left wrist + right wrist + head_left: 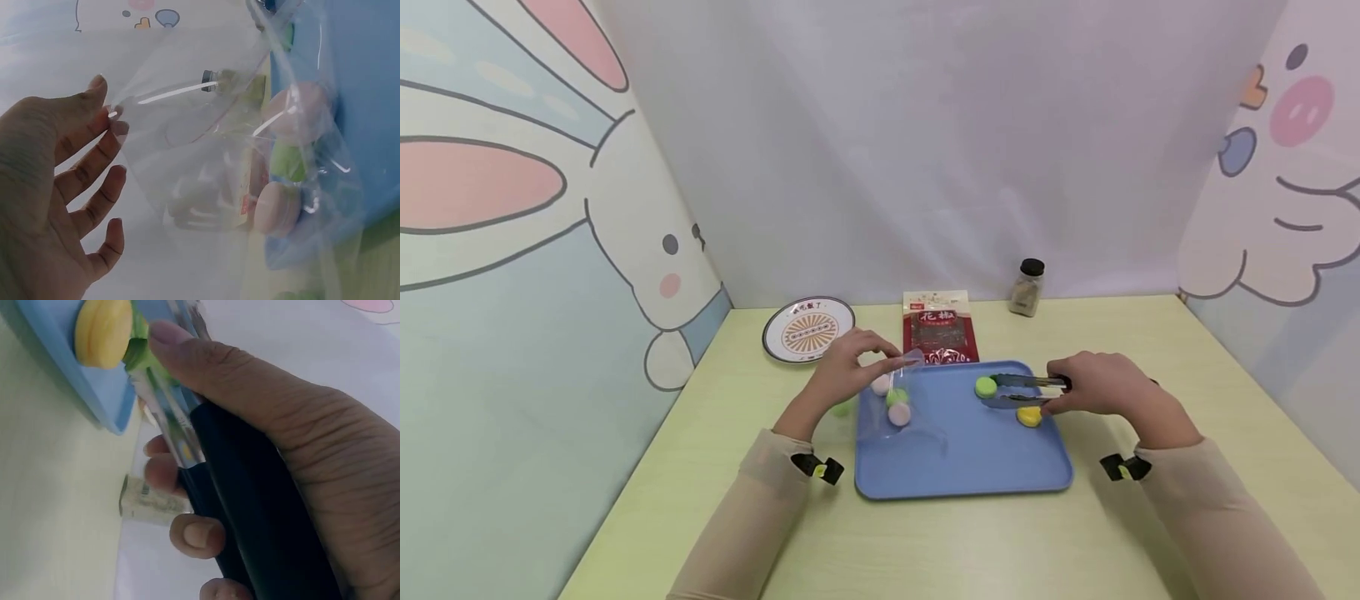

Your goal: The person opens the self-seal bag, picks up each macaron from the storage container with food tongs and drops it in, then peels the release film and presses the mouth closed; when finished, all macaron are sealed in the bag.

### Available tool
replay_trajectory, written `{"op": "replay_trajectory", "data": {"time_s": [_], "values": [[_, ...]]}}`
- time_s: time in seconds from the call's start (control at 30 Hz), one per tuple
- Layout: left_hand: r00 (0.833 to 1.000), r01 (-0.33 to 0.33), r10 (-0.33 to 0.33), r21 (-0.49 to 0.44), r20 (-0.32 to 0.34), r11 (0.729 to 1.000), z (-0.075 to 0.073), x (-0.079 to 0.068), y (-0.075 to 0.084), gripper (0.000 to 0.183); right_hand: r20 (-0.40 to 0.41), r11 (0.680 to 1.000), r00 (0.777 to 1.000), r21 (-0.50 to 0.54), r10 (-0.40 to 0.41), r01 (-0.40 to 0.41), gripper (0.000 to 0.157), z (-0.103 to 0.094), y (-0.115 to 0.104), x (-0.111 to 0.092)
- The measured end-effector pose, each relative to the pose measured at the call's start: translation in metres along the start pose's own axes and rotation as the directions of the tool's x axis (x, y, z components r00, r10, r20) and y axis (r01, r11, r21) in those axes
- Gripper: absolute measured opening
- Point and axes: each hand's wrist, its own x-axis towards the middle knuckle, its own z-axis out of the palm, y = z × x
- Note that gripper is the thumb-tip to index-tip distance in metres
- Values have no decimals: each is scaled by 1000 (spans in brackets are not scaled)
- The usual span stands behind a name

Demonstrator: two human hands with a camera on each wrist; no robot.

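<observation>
My left hand (853, 367) pinches the upper edge of a clear plastic bag (181, 137) between thumb and fingertips. Pink macarons (898, 414) and a green one (289, 161) show through the film, over the tray's left end. In the head view, my right hand (1097, 385) grips a pair of tongs (1018, 381); their black handles (262, 500) fill the palm in the right wrist view. At the tongs' tips is another green macaron (986, 387); whether it is clear of the tray, I cannot tell. Close under the tongs lies a yellow macaron (1028, 417).
The blue tray (962, 467) lies on a pale wooden table (955, 542). Behind it are a round patterned plate (808, 330), a red spice packet (938, 329) and a black-lidded jar (1027, 288). A greenish item (842, 408) sits below my left wrist.
</observation>
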Motion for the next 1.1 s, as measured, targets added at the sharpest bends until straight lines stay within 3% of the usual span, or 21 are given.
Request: {"op": "replay_trajectory", "data": {"time_s": [0.1,0.2,0.53,1.1], "values": [[996,51,-51,1,69,999,-5,0,1,14,-16,1000,1000,-10,-26,25,44,2,2,1],[994,54,-55,13,94,998,-7,0,2,14,-22,999,999,0,-46,46,43,2,1,1],[997,24,-27,46,74,999,-7,0,1,13,-90,987,987,73,-134,141,36,-5,-22,8],[999,-1,-4,103,42,995,-3,-2,-1,9,-153,971,959,-1,-236,239,36,19,-50,26]]}}
